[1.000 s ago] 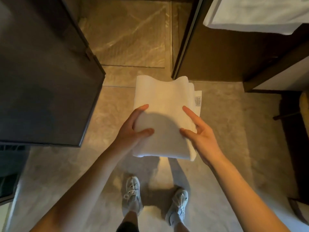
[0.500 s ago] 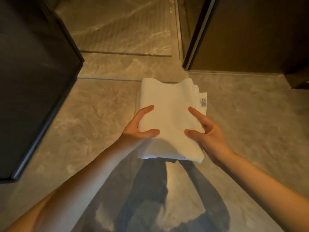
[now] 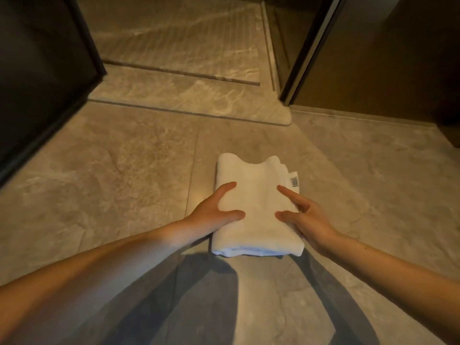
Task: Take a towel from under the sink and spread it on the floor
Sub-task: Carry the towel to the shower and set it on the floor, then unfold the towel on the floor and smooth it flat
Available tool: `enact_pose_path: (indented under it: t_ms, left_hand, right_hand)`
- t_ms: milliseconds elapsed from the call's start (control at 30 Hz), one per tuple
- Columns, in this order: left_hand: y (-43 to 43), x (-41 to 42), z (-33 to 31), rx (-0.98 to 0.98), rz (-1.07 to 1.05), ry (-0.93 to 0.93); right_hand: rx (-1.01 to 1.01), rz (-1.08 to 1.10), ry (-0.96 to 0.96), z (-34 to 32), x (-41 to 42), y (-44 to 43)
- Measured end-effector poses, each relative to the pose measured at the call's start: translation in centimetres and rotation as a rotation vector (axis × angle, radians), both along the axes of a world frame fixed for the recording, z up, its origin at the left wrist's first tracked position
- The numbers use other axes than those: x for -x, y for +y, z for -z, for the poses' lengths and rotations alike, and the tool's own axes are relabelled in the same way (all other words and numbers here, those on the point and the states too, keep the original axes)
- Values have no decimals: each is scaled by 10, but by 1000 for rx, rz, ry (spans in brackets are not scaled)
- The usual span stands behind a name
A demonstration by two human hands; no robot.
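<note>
Towel (image 3: 256, 207) was a folded white stack, low over the floor (image 3: 124, 175), couldn't tell if touching. Left hand (image 3: 211, 212) and right hand (image 3: 310, 220) gripped its sides, thumb and one finger of each on top, the rest hidden under. I'd call this the setting-down step; next I'd need a loose edge to open it out flat.

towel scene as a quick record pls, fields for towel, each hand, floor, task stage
towel: white towel, folded in a thick pad, tag at its right edge
left hand: left hand grips the left side, thumb on top
right hand: right hand grips the right side, thumb on top
floor: grey stone-look floor beneath; contact with it unclear
task stage: towel fetched, not yet spread
</note>
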State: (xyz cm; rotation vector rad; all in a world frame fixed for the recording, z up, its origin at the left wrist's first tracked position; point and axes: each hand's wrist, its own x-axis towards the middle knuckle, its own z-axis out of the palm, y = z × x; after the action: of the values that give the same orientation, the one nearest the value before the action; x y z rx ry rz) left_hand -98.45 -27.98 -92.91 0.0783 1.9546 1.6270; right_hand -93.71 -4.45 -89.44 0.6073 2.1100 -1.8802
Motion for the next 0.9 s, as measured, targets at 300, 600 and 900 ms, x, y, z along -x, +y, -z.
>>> enact_pose_path:
  t_ms: [300, 600, 900]
  left_hand:
    - [27, -8, 13, 835, 150, 673]
    - [42, -9, 36, 934, 409, 811]
    - [46, -14, 40, 946, 373, 859]
  right_hand:
    - [-876, -197, 220, 22, 3, 2]
    - [-1108, -415, 220, 66, 14, -31]
    - [-1081, -396, 239, 83, 9, -30]
